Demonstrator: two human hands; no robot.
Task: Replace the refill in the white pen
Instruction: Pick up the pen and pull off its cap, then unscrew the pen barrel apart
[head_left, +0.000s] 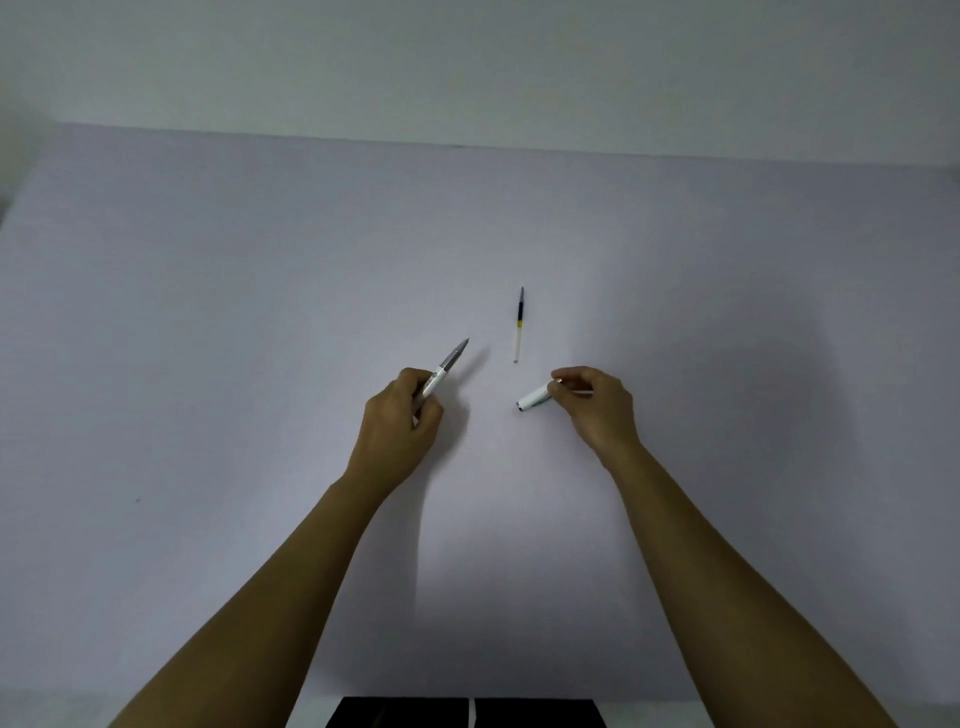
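Observation:
My left hand is closed around the white pen, whose grey tip section points up and to the right, away from me. My right hand pinches a short white cap by its near end; the cap's open end points left and rests close to the table. A loose refill lies alone on the table beyond and between the two hands, with a dark tip end pointing away, a yellow band in the middle and a pale clear tail toward me.
The pale lilac table spreads wide on every side and meets a plain wall at the back. A black object sits at the near edge between my forearms.

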